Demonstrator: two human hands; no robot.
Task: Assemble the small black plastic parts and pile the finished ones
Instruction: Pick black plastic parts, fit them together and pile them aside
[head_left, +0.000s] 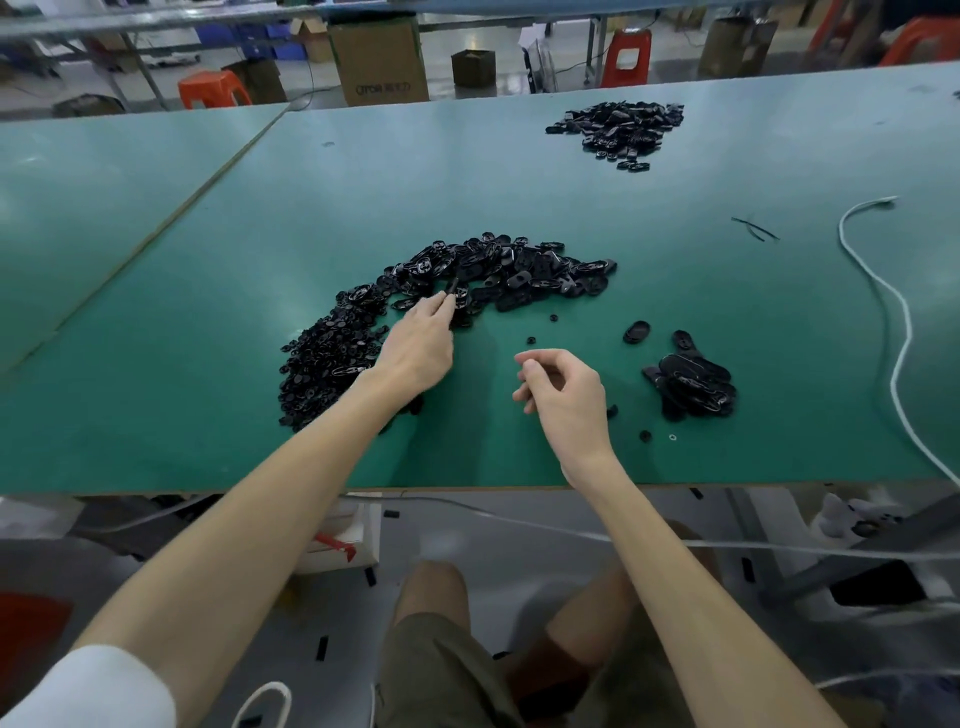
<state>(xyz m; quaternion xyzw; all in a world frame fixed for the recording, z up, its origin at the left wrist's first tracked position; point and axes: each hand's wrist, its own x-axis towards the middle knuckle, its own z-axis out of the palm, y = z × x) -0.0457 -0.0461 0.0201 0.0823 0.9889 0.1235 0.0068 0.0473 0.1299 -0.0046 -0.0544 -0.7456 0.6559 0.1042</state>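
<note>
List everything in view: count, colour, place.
table: one, green, centre
big pile: one, black, ahead of left hand
near pile: one, black, right of right hand
far pile: one, black, table's far right
loose parts: several, black, between big pile and near pile
cord: one, white, table's right side
boxes: several, brown, floor beyond table
stools: at least two, red, floor beyond table
left hand: one, pinches a black part at big pile
right hand: one, loosely curled, nothing seen in it

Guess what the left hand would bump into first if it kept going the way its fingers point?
Probably the big pile of black parts right ahead. The left hand pinches a small black piece at the pile's near edge, though depth is unclear.
</note>
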